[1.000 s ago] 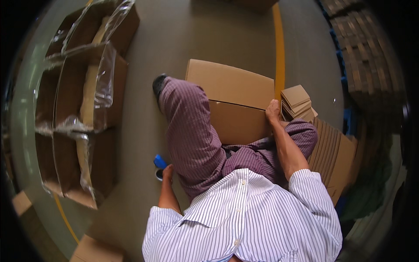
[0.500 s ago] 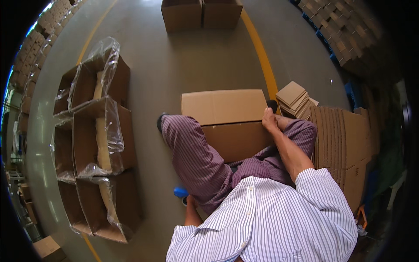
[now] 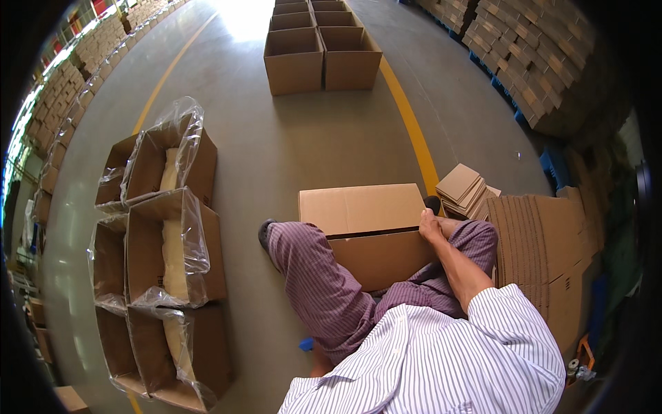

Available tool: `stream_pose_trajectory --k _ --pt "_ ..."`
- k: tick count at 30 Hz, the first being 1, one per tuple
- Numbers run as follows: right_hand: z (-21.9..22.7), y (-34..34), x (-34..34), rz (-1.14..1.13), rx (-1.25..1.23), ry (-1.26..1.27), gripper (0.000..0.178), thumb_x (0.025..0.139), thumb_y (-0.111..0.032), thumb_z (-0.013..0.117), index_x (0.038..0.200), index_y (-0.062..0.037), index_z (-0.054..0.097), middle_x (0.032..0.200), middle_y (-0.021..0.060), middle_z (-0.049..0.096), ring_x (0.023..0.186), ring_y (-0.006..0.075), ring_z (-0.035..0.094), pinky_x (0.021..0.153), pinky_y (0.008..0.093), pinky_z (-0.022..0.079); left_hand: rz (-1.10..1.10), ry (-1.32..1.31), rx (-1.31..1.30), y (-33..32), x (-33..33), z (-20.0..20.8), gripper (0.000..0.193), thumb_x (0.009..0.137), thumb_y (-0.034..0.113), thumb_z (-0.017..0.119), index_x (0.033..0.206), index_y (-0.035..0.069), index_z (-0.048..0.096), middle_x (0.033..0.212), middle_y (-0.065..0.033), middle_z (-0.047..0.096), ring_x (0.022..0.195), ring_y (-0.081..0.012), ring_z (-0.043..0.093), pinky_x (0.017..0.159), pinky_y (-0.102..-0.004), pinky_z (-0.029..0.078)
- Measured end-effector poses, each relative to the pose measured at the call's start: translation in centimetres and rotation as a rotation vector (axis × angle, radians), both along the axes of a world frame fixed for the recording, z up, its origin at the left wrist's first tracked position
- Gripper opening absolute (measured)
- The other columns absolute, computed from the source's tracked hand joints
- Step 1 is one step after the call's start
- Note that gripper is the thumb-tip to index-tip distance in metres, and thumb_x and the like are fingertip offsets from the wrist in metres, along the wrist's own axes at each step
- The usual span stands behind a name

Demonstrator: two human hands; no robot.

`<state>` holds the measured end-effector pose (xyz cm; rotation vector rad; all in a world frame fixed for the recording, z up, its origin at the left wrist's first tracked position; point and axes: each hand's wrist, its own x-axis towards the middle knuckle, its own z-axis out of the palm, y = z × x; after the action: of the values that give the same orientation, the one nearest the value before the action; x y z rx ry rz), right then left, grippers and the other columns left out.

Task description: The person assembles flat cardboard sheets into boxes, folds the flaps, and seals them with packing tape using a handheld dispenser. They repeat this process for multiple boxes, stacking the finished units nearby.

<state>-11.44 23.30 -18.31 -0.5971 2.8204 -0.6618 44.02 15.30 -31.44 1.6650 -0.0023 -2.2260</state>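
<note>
A cardboard box (image 3: 378,259) stands between my bent legs, its top flaps folded nearly together with a dark gap between them. My right hand (image 3: 432,225) is closed on the right end of the box, near that gap. Low beside my left thigh, only a bit of my left hand (image 3: 321,364) shows; the fingers are hidden. Close to it on the floor side is a small blue object (image 3: 305,343), too little in view to name.
Left are open boxes (image 3: 222,255) with clear plastic liners. Ahead stand open empty boxes (image 3: 295,74) in two rows. Flattened cartons (image 3: 520,255) and small cardboard sheets (image 3: 460,185) lie right. Stacked cardboard (image 3: 527,62) on blue pallets is far right. A yellow line (image 3: 412,131) marks the floor.
The view has tilted up, so everything sits lower and more of the far boxes shows. Less of my left forearm and the blue object is visible. My right hand stays on the box.
</note>
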Motion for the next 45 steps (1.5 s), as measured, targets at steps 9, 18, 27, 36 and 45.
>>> stream_pose_trajectory --k 9,18,27,36,45 --pt "6.4 -1.4 3.1 -0.198 0.077 -0.067 0.037 0.102 -0.037 0.032 0.124 -0.0123 0.048 0.118 0.0261 0.06 0.109 0.0457 0.058 0.093 0.0543 0.044 0.153 0.072 -0.053 0.1 0.2 1.2 0.044 0.092 0.008 0.052 0.136 0.006 0.054 0.122 -0.0082 0.061 0.108 -0.0198 0.057 0.099 -0.0355 0.044" --pt "2.0 -1.5 3.2 -0.093 -0.244 0.205 0.029 0.101 -0.025 0.037 0.118 -0.0059 0.051 0.111 0.0239 0.063 0.101 0.0444 0.06 0.089 0.0525 0.047 -0.156 -0.658 -0.854 -8.1 3.7 10.7 0.05 0.091 0.007 0.05 0.141 0.0 0.046 0.133 -0.0117 0.053 0.117 -0.0245 0.054 0.102 -0.0389 0.043" --pt "3.3 -2.2 3.8 -0.121 -0.125 -0.038 0.032 0.102 -0.033 0.035 0.105 -0.0048 0.051 0.105 0.0257 0.064 0.097 0.0448 0.062 0.084 0.055 0.049 -0.301 -1.156 -1.66 -16.9 -3.1 42.9 0.073 0.093 0.05 0.06 0.139 -0.004 0.043 0.136 -0.0228 0.051 0.121 -0.0334 0.053 0.103 -0.0425 0.042" --pt "5.6 -2.1 4.4 -0.157 -0.141 -0.128 0.036 0.102 -0.039 0.034 0.102 -0.0065 0.049 0.102 0.0235 0.066 0.092 0.0435 0.064 0.077 0.0565 0.05 -0.966 0.288 -1.193 -16.8 -22.9 45.3 0.051 0.079 0.01 0.072 0.123 -0.007 0.054 0.109 -0.0076 0.063 0.098 -0.0147 0.06 0.087 -0.0273 0.048" --pt "5.5 -2.5 4.7 -0.153 -0.182 -0.094 0.032 0.102 -0.035 0.036 0.103 -0.0059 0.048 0.1 0.0221 0.064 0.092 0.043 0.063 0.078 0.0555 0.051 -1.376 0.509 -0.745 -17.2 -37.0 30.6 0.04 0.079 0.03 0.08 0.103 0.001 0.066 0.084 -0.0004 0.066 0.075 -0.0081 0.061 0.069 -0.024 0.05"
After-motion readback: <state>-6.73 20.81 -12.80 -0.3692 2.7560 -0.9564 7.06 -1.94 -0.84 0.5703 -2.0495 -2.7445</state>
